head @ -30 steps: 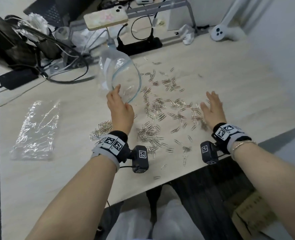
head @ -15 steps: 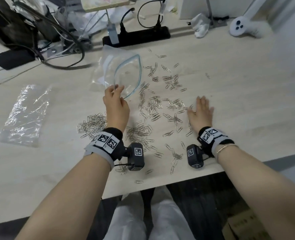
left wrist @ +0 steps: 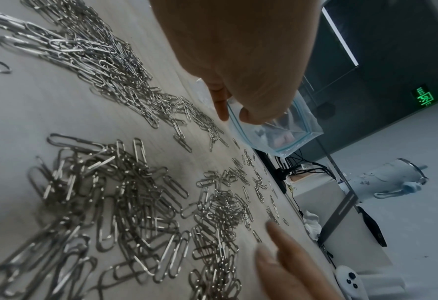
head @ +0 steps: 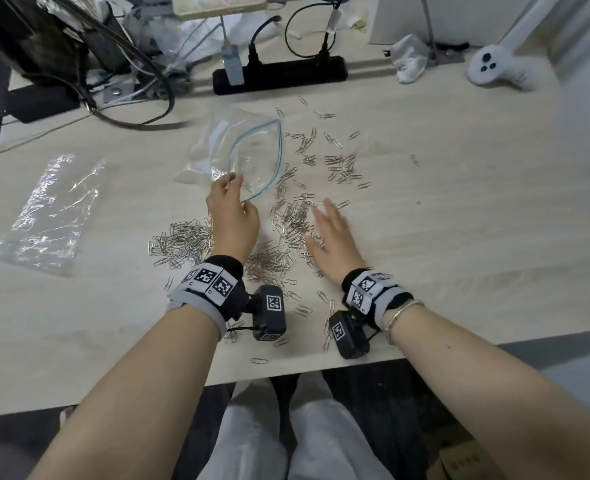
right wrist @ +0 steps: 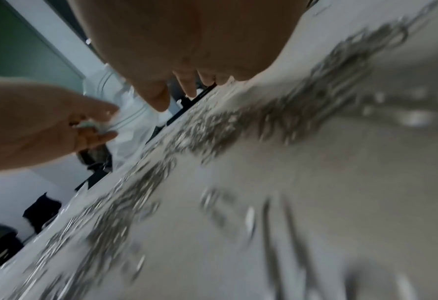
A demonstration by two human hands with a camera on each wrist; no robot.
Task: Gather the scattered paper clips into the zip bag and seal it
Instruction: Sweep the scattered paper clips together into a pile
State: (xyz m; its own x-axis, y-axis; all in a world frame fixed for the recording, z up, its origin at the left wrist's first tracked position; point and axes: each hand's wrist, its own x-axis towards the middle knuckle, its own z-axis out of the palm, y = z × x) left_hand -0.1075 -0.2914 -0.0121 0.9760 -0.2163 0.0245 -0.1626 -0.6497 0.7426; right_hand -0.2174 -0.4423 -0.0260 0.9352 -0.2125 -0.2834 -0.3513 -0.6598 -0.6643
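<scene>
The task looks barely begun. The bag (head: 248, 157) sits just above the middle of the head view, its blue-edged mouth gaping toward the right, and nothing metallic shows inside it. The left hand (head: 232, 220) has its grip pinched on the near end of the bag's rim, the thumb and a finger clamped on the zip strip as the left wrist view shows. The right hand (head: 331, 233) lies flat with fingers apart and straight on the clips (head: 297, 220), holding nothing, placed as if to sweep them toward the mouth.

Nearly everything is left: a dense pile at the left wrist, a band through the centre, strays up toward the power strip (head: 279, 76) and down by the worktop (head: 477, 237) edge. Then the sealing.

A crumpled plastic sheet (head: 49, 213) lies at centre left, cables and a white controller (head: 494, 69) along the top. None blocks the sweep; the spread of the clips is the main hindrance.
</scene>
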